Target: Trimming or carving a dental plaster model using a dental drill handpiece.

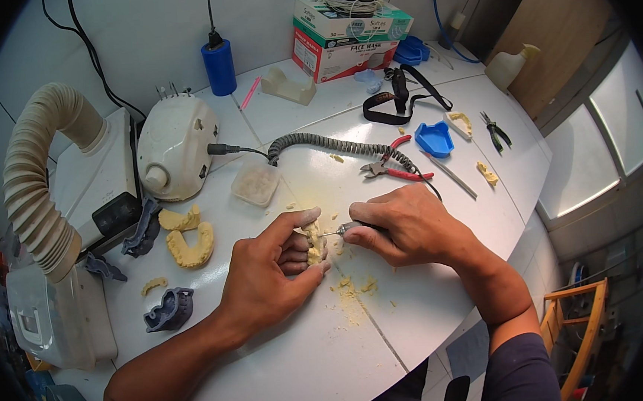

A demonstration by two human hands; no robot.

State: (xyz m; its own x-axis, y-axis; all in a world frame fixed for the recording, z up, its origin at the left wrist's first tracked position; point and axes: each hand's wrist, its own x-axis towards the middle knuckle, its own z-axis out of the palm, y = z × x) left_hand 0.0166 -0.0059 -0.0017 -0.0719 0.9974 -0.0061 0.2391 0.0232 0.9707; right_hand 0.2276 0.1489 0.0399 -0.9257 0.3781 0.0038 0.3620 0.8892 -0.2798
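Observation:
My left hand [256, 276] pinches a small yellow plaster dental model piece [314, 240] between thumb and fingers, above the white table. My right hand [409, 224] is closed around a rotary handpiece [347, 228]. Its thin metal tip points left and meets the side of the plaster piece, or is very close to it. Yellow shavings and dust [350, 291] lie on the table below both hands. A dark coiled cord [325, 139] runs from near the white motor unit [178, 145] to behind my right hand.
A horseshoe-shaped yellow plaster model [190, 247] and a dark grey dental mould [169, 309] lie left of my hands. Beyond them stand a ribbed suction hose [26, 191] and a translucent box [255, 184]. Red-handled cutters [390, 168], a blue tray [434, 140] and black pliers [495, 132] are far right.

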